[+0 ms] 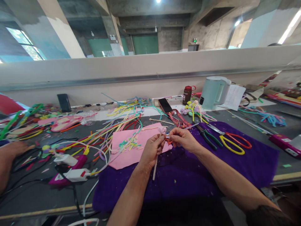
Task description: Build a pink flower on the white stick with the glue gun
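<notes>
My left hand (154, 146) is closed in a pinch on a pipe-cleaner flower. Its pale pink fuzzy head (162, 129) shows above the fingertips, and its cream stem (155, 171) hangs down below them. Close beside it, my right hand (184, 138) is closed, thumb and fingertips together near the flower. Between the two hands is a small orange-red piece (168, 142); whether the right fingers grip it is too small to tell. Under the hands lie a pink sheet (118, 160) with short yellow and green clippings (129, 143) and a purple cloth (188, 175).
On the right are yellow-and-red-handled scissors (231, 142) and green-handled pliers (209, 136). A phone (165, 105), a brown bottle (187, 94) and a kettle (213, 92) stand behind. Pipe cleaners (124, 121) and a cabled power strip (68, 171) lie left, near another person's hand (17, 149).
</notes>
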Demonstrator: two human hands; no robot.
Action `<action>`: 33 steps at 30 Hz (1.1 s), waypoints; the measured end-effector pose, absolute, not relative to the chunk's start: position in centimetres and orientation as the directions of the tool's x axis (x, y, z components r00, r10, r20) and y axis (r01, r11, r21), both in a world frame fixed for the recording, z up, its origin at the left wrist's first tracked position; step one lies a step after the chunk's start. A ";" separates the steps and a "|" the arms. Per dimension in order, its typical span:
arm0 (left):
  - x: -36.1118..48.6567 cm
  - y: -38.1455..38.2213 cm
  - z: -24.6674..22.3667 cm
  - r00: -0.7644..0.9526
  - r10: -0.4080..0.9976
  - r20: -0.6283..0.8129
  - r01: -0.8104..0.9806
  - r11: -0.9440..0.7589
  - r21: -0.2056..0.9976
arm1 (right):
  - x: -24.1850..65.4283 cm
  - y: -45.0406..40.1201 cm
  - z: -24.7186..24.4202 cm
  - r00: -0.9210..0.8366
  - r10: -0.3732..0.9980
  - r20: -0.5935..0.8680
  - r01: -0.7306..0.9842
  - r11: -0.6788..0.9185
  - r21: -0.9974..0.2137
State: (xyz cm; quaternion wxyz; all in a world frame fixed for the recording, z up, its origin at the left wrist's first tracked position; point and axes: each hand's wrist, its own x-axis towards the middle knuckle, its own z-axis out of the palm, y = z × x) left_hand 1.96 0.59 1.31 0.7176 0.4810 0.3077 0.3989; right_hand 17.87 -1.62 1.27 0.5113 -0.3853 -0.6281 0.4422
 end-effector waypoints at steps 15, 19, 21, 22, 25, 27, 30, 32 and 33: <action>2.0 0.5 1.0 0.453 0.891 0.010 -0.140 0.060 0.988 | 16.4 -1.5 -0.2 0.000 0.942 0.336 0.041 0.336 -0.941; 1.9 0.4 1.1 0.430 0.903 0.005 -0.121 0.051 0.991 | 16.3 -1.7 -0.3 0.028 0.902 0.430 0.215 0.415 -0.884; 1.9 0.4 1.1 0.435 0.900 0.005 -0.135 0.059 0.989 | 16.3 -1.8 -0.2 0.029 0.890 0.454 0.255 0.433 -0.864; 1.9 0.4 1.1 0.439 0.899 0.005 -0.146 0.066 0.987 | 16.3 -1.8 -0.2 0.029 0.888 0.459 0.260 0.437 -0.861; 1.8 0.6 1.0 0.444 0.896 -0.006 -0.182 0.097 0.978 | 16.2 -2.0 0.0 0.023 0.892 0.451 0.248 0.432 -0.867; 1.7 0.7 0.9 0.447 0.894 -0.012 -0.197 0.112 0.974 | 16.2 -2.1 0.0 0.017 0.897 0.443 0.245 0.426 -0.871; 1.7 0.7 1.0 0.467 0.884 -0.016 -0.201 0.123 0.972 | 16.2 -2.1 0.0 0.014 0.899 0.439 0.247 0.422 -0.872; 1.7 0.7 1.0 0.477 0.879 -0.021 -0.195 0.129 0.972 | 16.2 -2.1 0.1 0.020 0.902 0.430 0.218 0.416 -0.883; 1.7 0.7 1.0 0.480 0.877 -0.021 -0.193 0.129 0.973 | 16.3 -2.0 0.1 0.023 0.907 0.421 0.190 0.409 -0.893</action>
